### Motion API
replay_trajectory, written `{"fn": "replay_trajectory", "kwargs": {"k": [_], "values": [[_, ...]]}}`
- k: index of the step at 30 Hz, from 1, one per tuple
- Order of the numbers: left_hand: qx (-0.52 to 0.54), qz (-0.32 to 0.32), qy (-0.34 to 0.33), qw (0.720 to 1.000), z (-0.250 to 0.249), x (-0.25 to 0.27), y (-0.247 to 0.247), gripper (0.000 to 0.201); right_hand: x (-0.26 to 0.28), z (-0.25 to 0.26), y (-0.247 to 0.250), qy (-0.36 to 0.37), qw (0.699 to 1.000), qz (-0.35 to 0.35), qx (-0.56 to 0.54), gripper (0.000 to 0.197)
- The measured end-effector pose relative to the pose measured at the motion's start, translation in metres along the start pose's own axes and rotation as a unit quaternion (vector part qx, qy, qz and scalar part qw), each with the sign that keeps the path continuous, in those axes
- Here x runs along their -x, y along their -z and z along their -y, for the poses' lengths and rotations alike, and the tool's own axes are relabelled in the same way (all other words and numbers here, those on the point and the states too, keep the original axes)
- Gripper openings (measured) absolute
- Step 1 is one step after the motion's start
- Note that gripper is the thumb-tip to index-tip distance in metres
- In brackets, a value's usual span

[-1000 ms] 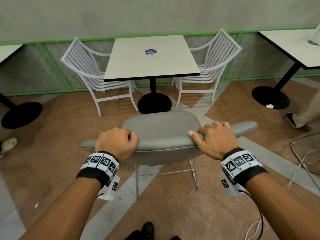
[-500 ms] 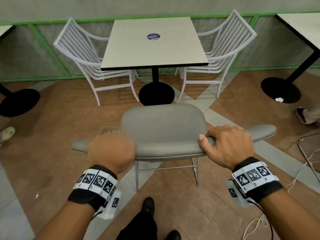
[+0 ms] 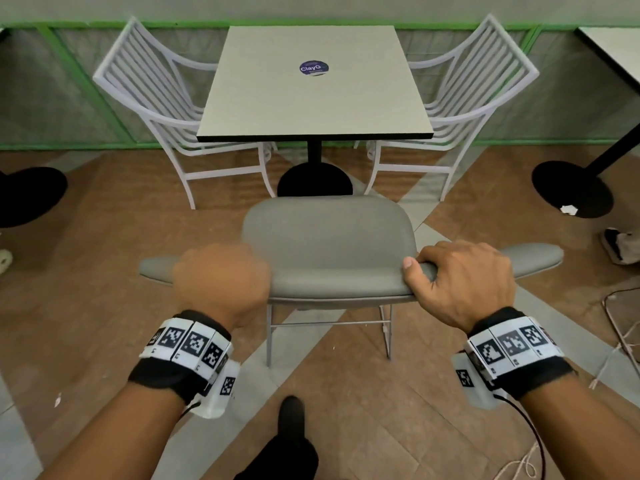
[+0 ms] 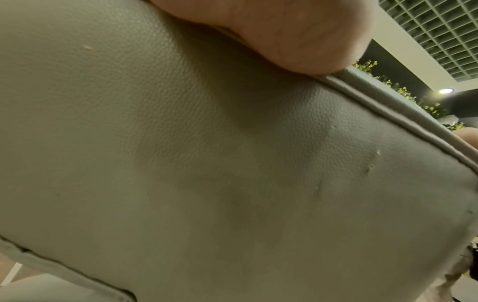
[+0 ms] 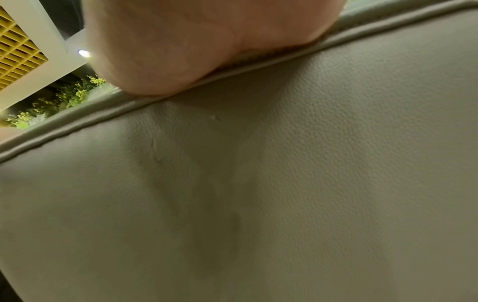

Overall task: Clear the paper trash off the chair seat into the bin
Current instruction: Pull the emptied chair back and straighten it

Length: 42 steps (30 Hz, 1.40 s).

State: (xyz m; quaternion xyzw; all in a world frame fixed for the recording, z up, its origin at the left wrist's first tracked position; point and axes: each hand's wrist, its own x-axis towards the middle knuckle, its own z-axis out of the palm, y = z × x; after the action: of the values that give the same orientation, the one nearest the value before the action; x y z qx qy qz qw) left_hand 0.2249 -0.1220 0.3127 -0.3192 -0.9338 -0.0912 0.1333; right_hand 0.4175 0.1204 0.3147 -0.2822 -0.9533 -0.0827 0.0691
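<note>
A grey padded chair stands in front of me with its back toward me. My left hand, blurred, holds the top edge of the backrest on the left. My right hand grips the same edge on the right, thumb on the front face. What shows of the seat is bare grey; no paper and no bin are in view. The grey leather of the chair back fills both wrist views, with a palm resting on its piped edge in each: left hand, right hand.
A square table on a black base stands just beyond the chair, with white slatted chairs on both sides. A white scrap lies on another table's base. Cords and someone's shoe are at right.
My head has come closer over the chair. The left hand shifted on the backrest and is now blurred. The right hand kept its grip. My foot has stepped forward.
</note>
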Motion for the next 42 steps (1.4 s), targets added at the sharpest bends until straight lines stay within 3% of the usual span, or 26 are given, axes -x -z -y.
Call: {"fn": "replay_trajectory", "kwargs": {"k": [13,29,42], "values": [[0.017,0.001,-0.012,1.0,0.021,-0.134,-0.04,0.029,-0.132,0.013,-0.012,-0.013,1.0,-0.015,0.006,0.053],[-0.017,-0.011,-0.018,1.0,0.023,-0.268,-0.08,0.038,-0.273,0.004,-0.05,-0.038,0.998,-0.04,-0.007,0.062],[0.008,-0.018,-0.001,1.0,0.03,-0.279,-0.089,0.04,-0.281,0.005,-0.047,-0.029,0.998,-0.05,-0.033,0.056]]}}
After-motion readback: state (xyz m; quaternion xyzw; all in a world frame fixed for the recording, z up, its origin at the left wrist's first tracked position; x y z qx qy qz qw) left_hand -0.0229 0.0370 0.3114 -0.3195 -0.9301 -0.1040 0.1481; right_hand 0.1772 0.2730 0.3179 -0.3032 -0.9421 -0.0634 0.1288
